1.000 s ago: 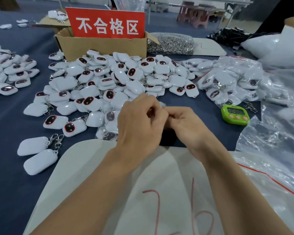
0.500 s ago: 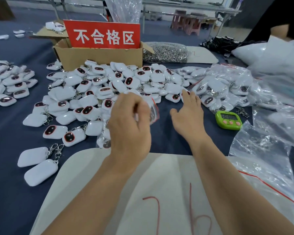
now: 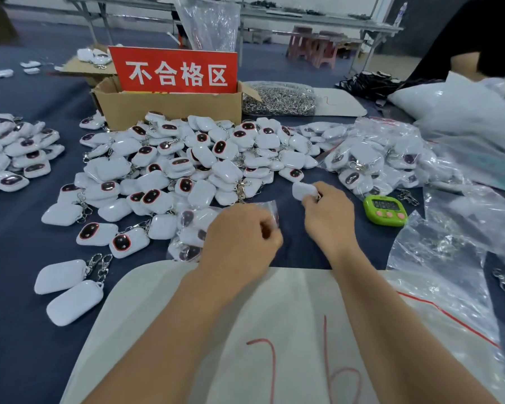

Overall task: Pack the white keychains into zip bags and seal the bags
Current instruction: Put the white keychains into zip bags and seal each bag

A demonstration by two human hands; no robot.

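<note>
While the right hand pinches one white keychain at its clasp end, the left hand curls its fingers on the edge of a small clear zip bag. The keychain lies just beside the bag, at 1 o'clock from it, and is not yet inside.

Stage, as judged: one piece is about to be inserted, and sealing is to follow.

Done: a heap of bagged keychains at 2 o'clock from the hands, and a few filled bags at 9 o'clock, close against the left hand.

Left: the large loose pile from 10 to 12 o'clock, a second pile far out at 9 o'clock, and two stray pieces at 8 o'clock. The greater part appears unpacked.

Containers: a cardboard box at 12 o'clock carries a red sign, and its inside is hidden. At 1 o'clock, just beside the box, a clear bag is filled with small metal parts. Large clear plastic bags at 3 to 4 o'clock seem to hold a few loose clasps.

Other items: a green timer at 3 o'clock, and a white sheet at 6 o'clock under the forearms.
</note>
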